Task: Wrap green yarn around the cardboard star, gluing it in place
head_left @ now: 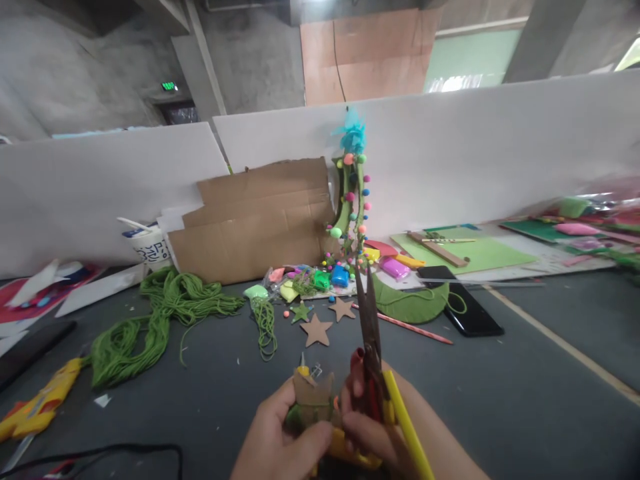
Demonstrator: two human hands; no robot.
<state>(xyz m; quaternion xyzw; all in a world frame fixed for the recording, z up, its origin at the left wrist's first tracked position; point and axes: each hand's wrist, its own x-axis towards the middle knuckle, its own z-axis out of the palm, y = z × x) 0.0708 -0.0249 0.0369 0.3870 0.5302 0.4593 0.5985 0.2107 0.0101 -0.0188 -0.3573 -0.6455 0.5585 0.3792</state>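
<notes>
Between the thumb and fingers of my left hand (285, 433) is a brown cardboard piece (316, 392) with notched points, partly wrapped in green yarn. My right hand (370, 433) is closed around a pair of dark-bladed scissors (369, 320) with red on the handle, blades pointing up and away. A long yellow stick-like thing (407, 427) runs along the same hand; I cannot tell what it is. My right fingertips are close to the cardboard's edge. Under both hands a yellow object (350, 453) shows, mostly hidden. Ahead lie cardboard stars (317, 330) and a green-wrapped star (301, 312).
Green yarn (165, 313) is heaped at left, near a yellow glue gun (45, 400). A black phone (475, 313) and a green crescent (413, 303) lie at right. Behind stand a cardboard sheet (255, 220) and a pompom-trimmed decoration (350, 193) against a white partition (475, 153).
</notes>
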